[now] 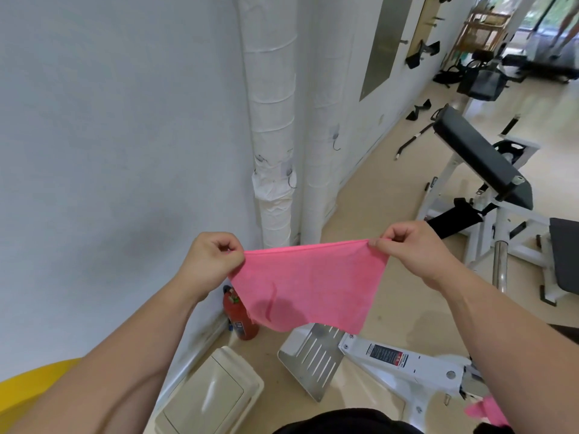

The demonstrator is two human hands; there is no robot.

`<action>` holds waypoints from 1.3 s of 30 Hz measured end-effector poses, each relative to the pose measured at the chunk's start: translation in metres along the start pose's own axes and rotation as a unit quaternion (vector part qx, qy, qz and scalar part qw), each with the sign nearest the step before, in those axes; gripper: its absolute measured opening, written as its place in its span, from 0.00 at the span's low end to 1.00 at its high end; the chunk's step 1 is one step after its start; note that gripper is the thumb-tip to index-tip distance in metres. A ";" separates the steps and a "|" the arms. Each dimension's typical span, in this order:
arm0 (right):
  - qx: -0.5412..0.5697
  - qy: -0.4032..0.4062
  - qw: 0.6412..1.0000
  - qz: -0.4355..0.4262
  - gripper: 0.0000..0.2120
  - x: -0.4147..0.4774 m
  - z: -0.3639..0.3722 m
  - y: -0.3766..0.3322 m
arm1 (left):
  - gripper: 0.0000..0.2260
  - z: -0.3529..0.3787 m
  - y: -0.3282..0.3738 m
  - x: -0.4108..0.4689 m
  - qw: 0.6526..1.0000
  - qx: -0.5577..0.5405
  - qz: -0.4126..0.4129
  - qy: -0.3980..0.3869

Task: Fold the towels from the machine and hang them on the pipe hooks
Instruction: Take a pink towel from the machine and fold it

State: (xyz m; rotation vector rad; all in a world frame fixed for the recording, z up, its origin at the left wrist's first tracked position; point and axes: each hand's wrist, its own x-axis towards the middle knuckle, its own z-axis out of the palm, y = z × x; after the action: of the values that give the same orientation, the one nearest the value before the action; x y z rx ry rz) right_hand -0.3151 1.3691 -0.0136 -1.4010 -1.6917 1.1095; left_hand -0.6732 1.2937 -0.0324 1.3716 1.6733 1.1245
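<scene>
Left hand and right hand pinch pink towel corners, before the pipe; folding, possibly doubled already; next, join corners.

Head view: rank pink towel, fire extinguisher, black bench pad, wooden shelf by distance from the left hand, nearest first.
1. pink towel: its corner is pinched by the left hand.
2. fire extinguisher: on the floor below, by the wall.
3. black bench pad: across to the right.
4. wooden shelf: far end of room.

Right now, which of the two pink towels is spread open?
The pink towel stretched flat between the left hand and right hand, each pinching a top corner. The other pink towel lies bunched by the white machine frame at bottom right.
</scene>
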 end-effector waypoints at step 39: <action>0.058 -0.173 0.983 0.026 0.14 -0.066 0.107 -0.028 | 0.14 0.068 0.023 -0.093 0.975 -0.191 -0.111 0.018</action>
State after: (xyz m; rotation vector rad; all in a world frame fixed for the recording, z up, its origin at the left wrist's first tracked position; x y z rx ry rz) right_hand -0.4088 1.2824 -0.0313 -1.2383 -1.7989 1.5283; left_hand -0.5837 1.2179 -0.0386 0.9047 1.4931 1.2647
